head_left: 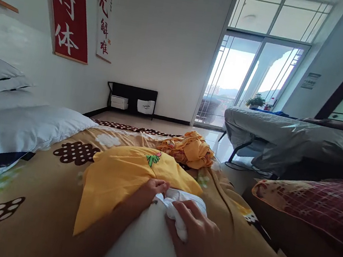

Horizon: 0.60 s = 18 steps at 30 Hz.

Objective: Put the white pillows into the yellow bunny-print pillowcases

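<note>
A yellow pillowcase with a green-leaf print lies on the bed, its near edge against a plump white pillow close to me. My left hand is closed at the edge where the yellow cloth meets the white pillow. Its fingers seem to pinch the yellow cloth, though the fingertips are partly hidden. My right hand is closed round a bunched fold of the white pillow, just to the right. Part of the pillow lies beneath my forearms. Beyond the pillowcase is a crumpled orange-yellow cloth.
A patterned brown sheet covers the bed. White pillows lie at left. On the right stand a plastic-covered table and a plaid red cushion. A low black rack stands by the far wall, near glass doors.
</note>
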Tool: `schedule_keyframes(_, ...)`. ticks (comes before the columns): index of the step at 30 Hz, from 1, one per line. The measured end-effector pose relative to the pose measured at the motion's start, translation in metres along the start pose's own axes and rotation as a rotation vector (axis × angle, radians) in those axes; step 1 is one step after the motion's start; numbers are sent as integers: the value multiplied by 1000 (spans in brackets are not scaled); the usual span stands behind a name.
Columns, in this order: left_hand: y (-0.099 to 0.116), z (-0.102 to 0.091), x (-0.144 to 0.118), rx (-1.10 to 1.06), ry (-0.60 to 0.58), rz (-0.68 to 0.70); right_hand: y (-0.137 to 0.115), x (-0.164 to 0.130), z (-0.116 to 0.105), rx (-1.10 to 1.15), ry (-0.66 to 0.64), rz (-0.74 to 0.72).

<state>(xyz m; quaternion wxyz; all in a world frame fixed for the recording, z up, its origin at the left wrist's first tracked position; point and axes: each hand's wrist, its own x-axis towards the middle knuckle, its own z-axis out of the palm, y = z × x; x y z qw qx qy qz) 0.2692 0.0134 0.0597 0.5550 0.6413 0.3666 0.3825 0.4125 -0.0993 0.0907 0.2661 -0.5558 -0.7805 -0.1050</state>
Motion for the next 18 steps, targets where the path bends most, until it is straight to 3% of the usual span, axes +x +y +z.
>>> schedule_keyframes(3,7,-4,0,21,98,42,5,7,2,18,-172,62)
schedule_keyframes(7,24,-8,-16,95,353,171,14,14,4,96,-224,42)
schedule_keyframes(11,43,-26,-56,449,609,423,27,18,4,176,-237,17)
schedule_keyframes(13,45,-38,-76,673,611,535,32,18,4,204,-224,22)
schedule_keyframes(15,38,-47,-92,848,523,596,35,16,5,220,-210,19)
schedule_keyframes(18,19,-52,-105,980,287,578,33,10,9,219,-188,7)
